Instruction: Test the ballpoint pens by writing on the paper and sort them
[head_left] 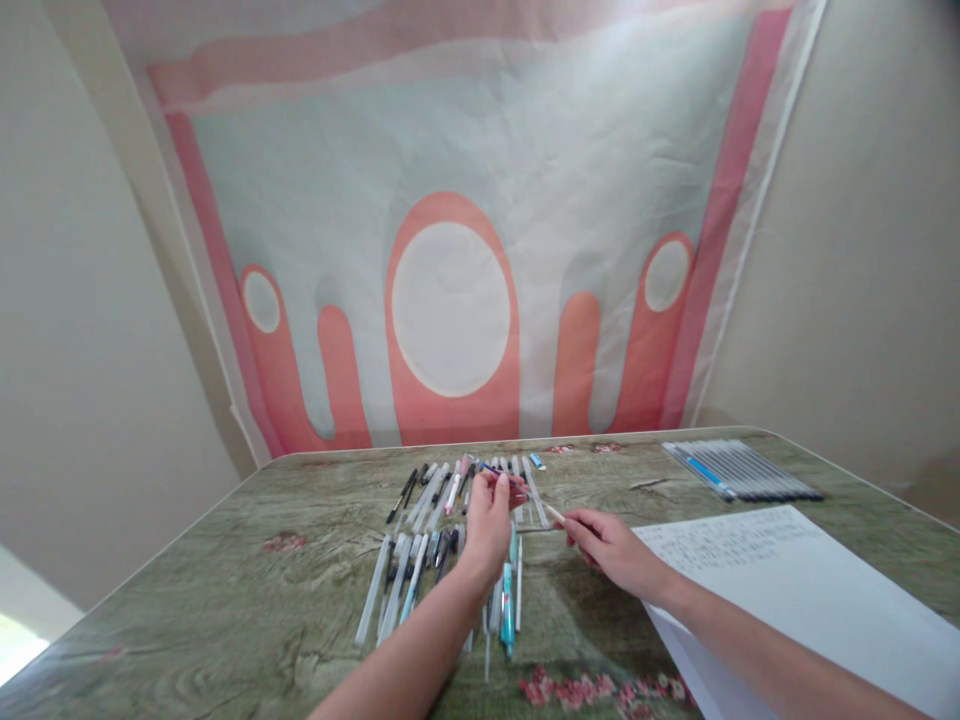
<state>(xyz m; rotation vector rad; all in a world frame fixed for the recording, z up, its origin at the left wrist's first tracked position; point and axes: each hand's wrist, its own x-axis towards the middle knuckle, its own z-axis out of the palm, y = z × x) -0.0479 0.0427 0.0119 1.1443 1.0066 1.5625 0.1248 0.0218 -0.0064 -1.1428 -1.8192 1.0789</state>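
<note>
My left hand (491, 515) is closed in a pinch around the dark blue end of a slim pen (553, 513), above the middle of the table. My right hand (611, 550) grips its whitish end, fingers pressed together. I cannot tell whether the pen is one piece or two parts in line. Beneath and beside my left hand lie two rows of pens. The far row (426, 495) has clear, black and pink-white ones. In the near row, a turquoise pen (508, 605) lies beside clear tubes (373, 590); my left forearm hides part of that row.
A neat row of clear pens with dark ends (750, 470), one bearing a blue label, lies at the back right. White paper with handwriting (795, 590) is under my right forearm. A small blue-and-white item (537, 461) lies near the back edge of the wood-patterned table (225, 570).
</note>
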